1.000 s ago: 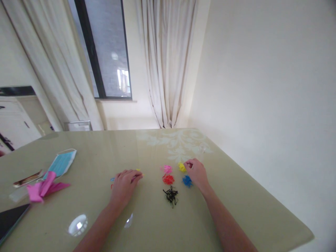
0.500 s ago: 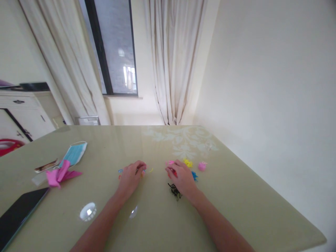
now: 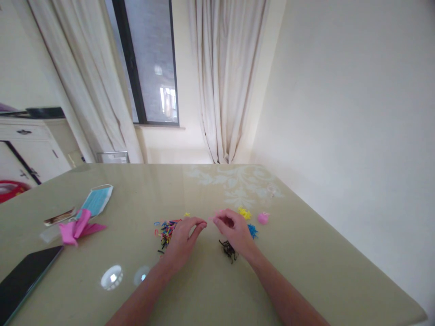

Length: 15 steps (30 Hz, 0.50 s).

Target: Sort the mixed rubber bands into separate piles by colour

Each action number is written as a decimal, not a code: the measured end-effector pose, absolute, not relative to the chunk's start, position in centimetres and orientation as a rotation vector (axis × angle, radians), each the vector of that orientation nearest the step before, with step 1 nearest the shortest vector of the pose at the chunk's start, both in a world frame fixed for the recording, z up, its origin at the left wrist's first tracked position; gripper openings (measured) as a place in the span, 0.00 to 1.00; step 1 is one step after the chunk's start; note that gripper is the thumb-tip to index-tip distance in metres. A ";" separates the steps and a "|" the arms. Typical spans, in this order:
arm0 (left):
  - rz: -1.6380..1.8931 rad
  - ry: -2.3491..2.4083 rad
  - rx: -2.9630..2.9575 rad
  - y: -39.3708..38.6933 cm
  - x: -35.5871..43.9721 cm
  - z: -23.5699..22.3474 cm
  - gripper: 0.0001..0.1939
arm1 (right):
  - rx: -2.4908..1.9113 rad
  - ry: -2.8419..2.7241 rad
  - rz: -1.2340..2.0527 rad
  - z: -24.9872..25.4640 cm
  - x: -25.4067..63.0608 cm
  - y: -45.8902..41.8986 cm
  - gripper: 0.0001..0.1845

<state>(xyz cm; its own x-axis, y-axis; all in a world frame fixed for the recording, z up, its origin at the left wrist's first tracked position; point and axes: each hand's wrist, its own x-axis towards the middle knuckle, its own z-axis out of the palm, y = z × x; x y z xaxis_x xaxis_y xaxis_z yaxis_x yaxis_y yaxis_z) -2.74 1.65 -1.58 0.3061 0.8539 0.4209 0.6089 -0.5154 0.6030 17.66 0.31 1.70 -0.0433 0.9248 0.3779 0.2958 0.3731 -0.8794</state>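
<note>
Your left hand (image 3: 183, 237) is beside the mixed-colour pile (image 3: 166, 232) on the counter (image 3: 197, 294); your right hand (image 3: 237, 231), near the black pile (image 3: 228, 251). Fingertips drawn close on both; cannot tell whether either pinches anything.

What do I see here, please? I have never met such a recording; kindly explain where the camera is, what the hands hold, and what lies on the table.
There is no machine: a person works with two bare hands, seen from a camera on the head, looking forward and down. The left hand is beside a mixed heap of what look like small coloured bands. The right hand is near a yellow pile, a blue pile and a black pile. Anything held is too small to tell. Also on the table are a pink round object and a blue mask.
</note>
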 end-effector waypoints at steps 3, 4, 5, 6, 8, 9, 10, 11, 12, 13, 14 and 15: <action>0.921 1.548 2.468 2.1 -3.3 -2.6 0.14 | -0.966 -1.362 0.839 4.1 19.3 -0.3 0.13; 0.861 1.609 2.526 2.2 -3.5 -2.9 0.15 | -0.922 -1.324 0.814 4.7 19.8 -0.6 0.12; 0.802 1.644 2.568 2.3 -3.6 -3.2 0.16 | -0.894 -1.299 0.792 5.2 20.2 -0.9 0.11; 0.751 1.656 2.597 2.3 -3.6 -3.3 0.17 | -0.876 -1.283 0.766 5.5 20.6 -1.1 0.11; 0.667 1.649 2.628 2.3 -3.7 -3.3 0.17 | -0.879 -1.275 0.730 5.6 21.0 -1.2 0.10; 0.638 1.648 2.634 2.2 -3.6 -3.1 0.17 | -0.895 -1.280 0.717 5.5 21.2 -1.2 0.10; 0.611 1.651 2.635 2.1 -3.5 -2.9 0.16 | -0.919 -1.290 0.705 5.3 21.2 -1.0 0.11; 0.587 1.658 2.630 2.1 -3.5 -2.6 0.15 | -0.947 -1.304 0.698 5.0 21.2 -0.8 0.12; 0.570 1.666 2.620 2.0 -3.4 -2.2 0.14 | -0.975 -1.320 0.693 4.8 21.3 -0.6 0.13; 0.558 1.673 2.610 1.9 -3.3 -1.9 0.13 | -0.999 -1.337 0.690 4.6 21.3 -0.3 0.14; 0.549 1.679 2.602 1.9 -3.2 -1.6 0.12 | -1.018 -1.356 0.690 4.4 21.3 -0.1 0.15; 0.541 1.685 2.597 1.8 -3.2 -1.4 0.12 | -1.033 -1.376 0.691 4.2 21.3 0.1 0.16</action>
